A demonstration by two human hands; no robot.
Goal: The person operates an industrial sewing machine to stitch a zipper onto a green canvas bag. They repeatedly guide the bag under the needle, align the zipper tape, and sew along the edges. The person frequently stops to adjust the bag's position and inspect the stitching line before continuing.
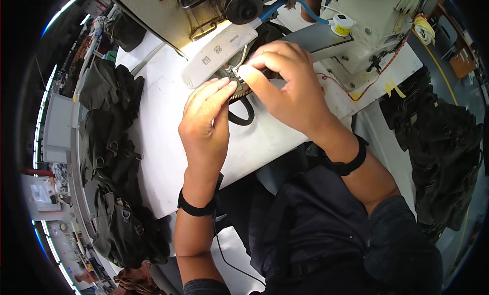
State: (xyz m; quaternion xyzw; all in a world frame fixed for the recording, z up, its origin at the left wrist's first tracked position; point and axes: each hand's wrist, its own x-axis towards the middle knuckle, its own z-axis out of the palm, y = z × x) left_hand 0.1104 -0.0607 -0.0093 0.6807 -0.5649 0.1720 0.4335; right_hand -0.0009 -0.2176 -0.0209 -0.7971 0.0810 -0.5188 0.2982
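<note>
White tabletop (168, 157) is carrying a sewing machine (367, 20) at twelve o'clock. We are pinching a black strap piece (243, 94) under it with both hands, left hand (206, 122) and right hand (285, 86) close together. Dark bags (109, 157) are lying at nine o'clock.

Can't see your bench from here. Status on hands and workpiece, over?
Left hand and right hand both pinching the dark strap piece at the sewing machine. Strap loop lies on the white table. Dark bags piled left, clear of hands.
</note>
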